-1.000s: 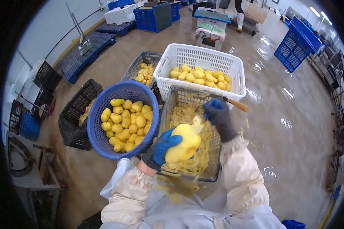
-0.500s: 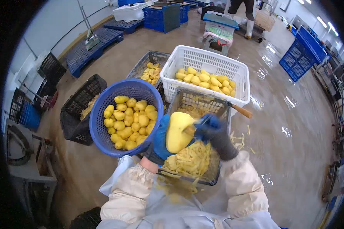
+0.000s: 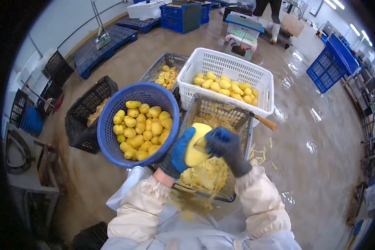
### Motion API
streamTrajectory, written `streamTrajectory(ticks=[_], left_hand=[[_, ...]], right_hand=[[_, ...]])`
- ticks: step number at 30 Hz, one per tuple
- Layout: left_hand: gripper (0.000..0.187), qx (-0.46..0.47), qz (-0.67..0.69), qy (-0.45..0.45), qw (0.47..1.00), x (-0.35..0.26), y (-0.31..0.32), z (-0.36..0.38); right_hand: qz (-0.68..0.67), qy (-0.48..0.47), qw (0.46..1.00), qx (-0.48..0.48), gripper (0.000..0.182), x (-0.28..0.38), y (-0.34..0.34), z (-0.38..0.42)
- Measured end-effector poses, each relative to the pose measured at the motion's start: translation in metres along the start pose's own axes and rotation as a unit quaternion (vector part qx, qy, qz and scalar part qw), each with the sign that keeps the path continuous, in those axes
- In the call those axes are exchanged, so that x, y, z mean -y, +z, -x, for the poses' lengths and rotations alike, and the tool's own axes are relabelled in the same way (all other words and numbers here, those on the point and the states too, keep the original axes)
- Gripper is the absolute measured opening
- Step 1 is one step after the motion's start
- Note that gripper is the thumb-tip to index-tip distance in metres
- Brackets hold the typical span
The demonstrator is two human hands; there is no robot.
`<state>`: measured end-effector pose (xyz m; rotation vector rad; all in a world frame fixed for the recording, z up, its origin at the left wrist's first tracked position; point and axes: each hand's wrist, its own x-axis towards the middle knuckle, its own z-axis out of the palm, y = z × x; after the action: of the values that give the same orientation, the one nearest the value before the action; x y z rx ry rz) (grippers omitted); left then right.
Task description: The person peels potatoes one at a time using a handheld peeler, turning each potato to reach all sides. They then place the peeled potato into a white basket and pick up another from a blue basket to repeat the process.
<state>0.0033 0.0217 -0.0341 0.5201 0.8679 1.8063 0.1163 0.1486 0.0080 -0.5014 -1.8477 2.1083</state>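
My left hand point(image 3: 180, 152), in a blue-coated glove, is wrapped round a large peeled mango point(image 3: 197, 146) with smooth yellow flesh. In my right hand point(image 3: 225, 146), gloved the same way, is a small peeler point(image 3: 201, 142), pressed against the mango's right side; the fingers hide most of it. Both hands are above a dark crate point(image 3: 248, 137) that holds a heap of yellow peelings point(image 3: 208, 175). To the left of my left hand stands a blue round basket point(image 3: 105, 137) full of yellow mangoes point(image 3: 139, 131).
Behind the dark crate is a white crate point(image 3: 229, 64) of peeled mangoes. A wooden-handled tool point(image 3: 266, 122) lies across the dark crate's right rim. Cut pieces point(image 3: 166, 78) fill a crate behind; a black crate point(image 3: 85, 121) stands left. Peel scraps point(image 3: 260, 155) litter the wet floor.
The mango has turned slightly in my left hand. My right hand with the peeler has shifted a little left and down along the mango. The camera view has moved slightly.
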Motion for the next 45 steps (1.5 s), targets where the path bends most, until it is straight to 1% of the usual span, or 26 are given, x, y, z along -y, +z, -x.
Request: streamTrajectory(ticks=[1, 2, 3, 6, 7, 8, 10, 12, 14, 16, 17, 20, 22, 24, 26, 28, 31, 34, 35, 37, 38, 40, 42, 43, 44, 45], left_hand=[[0.052, 0.005, -0.108, 0.005, 0.994, 0.004, 0.002, 0.003], [0.054, 0.039, 0.219, -0.126, 0.967, 0.0, 0.004, 0.008], [0.055, 0.032, 0.235, -0.13, 0.963, -0.003, 0.01, 0.01], [0.056, 0.019, 0.263, -0.104, 0.959, -0.009, 0.003, 0.003], [0.055, 0.01, 0.283, -0.079, 0.956, -0.008, 0.0, 0.002], [0.055, 0.009, 0.284, -0.078, 0.956, -0.009, 0.001, 0.002], [0.055, -0.04, 0.229, -0.093, 0.968, -0.01, 0.008, 0.007], [0.054, -0.002, 0.221, -0.1, 0.97, -0.01, 0.007, 0.01], [0.054, -0.009, 0.243, -0.107, 0.964, -0.015, 0.007, 0.007], [0.052, 0.001, 0.242, -0.093, 0.966, -0.013, 0.007, 0.004], [0.051, 0.007, 0.239, -0.086, 0.967, -0.012, 0.007, 0.004], [0.047, -0.066, 0.251, -0.073, 0.963, -0.01, 0.012, 0.007], [0.046, -0.038, 0.252, -0.057, 0.965, -0.014, 0.005, 0.003], [0.046, -0.064, 0.23, -0.032, 0.97, -0.016, -0.004, -0.002], [0.046, -0.05, 0.269, -0.017, 0.962, -0.001, -0.026, -0.012], [0.046, -0.036, 0.305, -0.002, 0.952, 0.002, -0.03, -0.013], [0.038, -0.082, 0.228, -0.016, 0.97, -0.005, -0.014, -0.006], [0.041, -0.056, 0.204, -0.053, 0.976, -0.014, 0.008, 0.001], [0.04, -0.013, 0.193, -0.072, 0.979, -0.013, 0.007, 0.003], [0.042, -0.03, 0.237, -0.052, 0.97, -0.011, -0.003, -0.002], [0.044, -0.05, 0.281, -0.031, 0.958, -0.008, -0.01, -0.006], [0.044, -0.06, 0.231, -0.007, 0.971, -0.008, -0.013, -0.009], [0.046, -0.036, 0.19, -0.056, 0.98, -0.014, 0.006, 0.003], [0.05, 0.03, 0.173, -0.113, 0.978, -0.015, -0.001, 0.009], [0.05, 0.032, 0.174, -0.116, 0.977, -0.014, 0.005, 0.013], [0.051, 0.007, 0.142, -0.102, 0.985, -0.018, 0.014, 0.017]], right_hand=[[0.001, -0.011, 0.995, -0.103, 0.014, -0.008, -0.017, -0.014], [0.007, -0.021, 0.979, -0.203, 0.014, -0.018, -0.04, -0.028], [-0.053, -0.075, 0.966, -0.24, 0.014, -0.035, -0.073, -0.044], [-0.062, -0.077, 0.977, -0.188, 0.012, 0.002, -0.05, -0.024], [-0.044, -0.023, 0.988, -0.143, 0.013, -0.001, -0.035, -0.014], [-0.011, -0.028, 0.998, -0.063, 0.013, -0.003, -0.016, -0.005], [-0.002, 0.035, 0.994, -0.1, 0.011, 0.004, -0.019, -0.009], [-0.023, -0.074, 0.967, -0.244, 0.012, -0.011, -0.047, -0.034], [-0.023, -0.108, 0.971, -0.212, 0.012, -0.013, -0.046, -0.025], [-0.02, -0.125, 0.986, -0.105, 0.014, -0.023, -0.012, -0.013], [-0.022, -0.124, 0.986, -0.106, 0.014, -0.022, -0.018, -0.018], [-0.001, -0.069, 0.961, -0.267, 0.015, -0.015, -0.059, -0.034], [-0.046, -0.099, 0.965, -0.237, 0.013, -0.015, -0.064, -0.033], [-0.096, -0.147, 0.97, -0.167, 0.011, -0.004, -0.03, -0.018], [-0.044, -0.036, 0.996, -0.072, 0.011, 0.003, -0.002, 0.004], [-0.036, -0.091, 0.995, 0.014, 0.01, -0.01, 0.027, 0.016], [-0.01, -0.078, 0.997, -0.021, 0.012, -0.017, 0.021, 0.007], [-0.037, -0.082, 0.975, -0.202, 0.014, -0.016, -0.039, -0.028], [-0.038, -0.083, 0.974, -0.206, 0.014, -0.013, -0.037, -0.026], [-0.057, -0.109, 0.981, -0.147, 0.013, -0.005, -0.028, -0.019], [-0.098, -0.083, 0.989, -0.077, 0.013, -0.001, -0.007, -0.006], [-0.016, -0.035, 0.999, 0.023, 0.015, 0.002, 0.013, 0.009], [-0.097, -0.017, 0.994, -0.045, 0.014, 0.0, -0.013, -0.007], [-0.076, -0.068, 0.989, -0.106, 0.013, -0.004, -0.031, -0.019], [-0.053, -0.117, 0.978, -0.164, 0.013, -0.004, -0.043, -0.029], [-0.177, -0.067, 0.969, -0.158, 0.012, -0.005, -0.053, -0.034]])
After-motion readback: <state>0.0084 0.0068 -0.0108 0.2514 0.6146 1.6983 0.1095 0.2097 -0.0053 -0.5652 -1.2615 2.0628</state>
